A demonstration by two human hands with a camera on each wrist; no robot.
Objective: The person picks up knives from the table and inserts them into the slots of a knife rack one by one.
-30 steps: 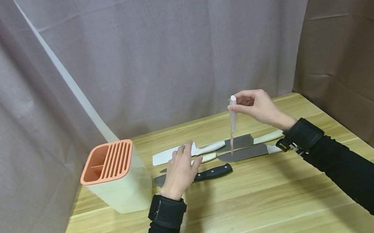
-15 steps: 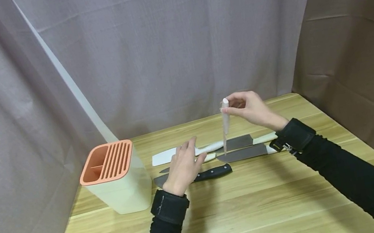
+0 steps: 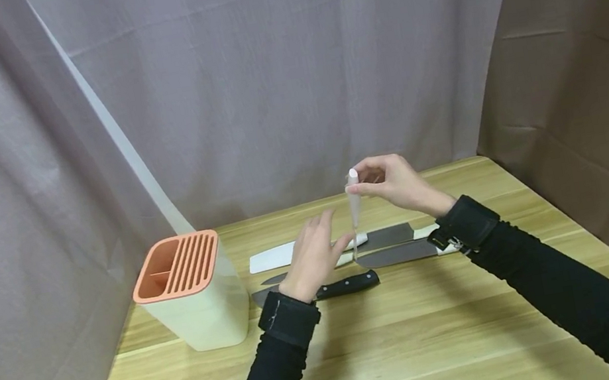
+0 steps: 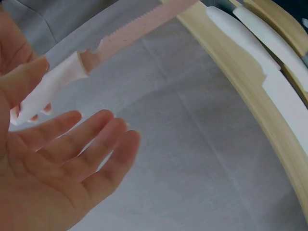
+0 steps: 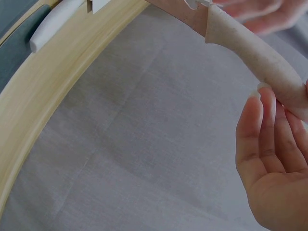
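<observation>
While the right hand (image 3: 394,185) pinches a white-handled serrated knife (image 3: 353,208) by its handle top, blade hanging down above the desk's far middle, the left hand (image 3: 315,252) hovers beside it, fingers loosely spread, holding nothing. Below lie several knives, one black-handled (image 3: 347,285). An orange-topped knife block (image 3: 191,289) stands near the left edge. Wooden desk (image 3: 427,344); grey curtain (image 3: 261,76) behind.

Head view high over table (image 3: 425,331), wrist views close, sharing knife (image 4: 57,82)
</observation>
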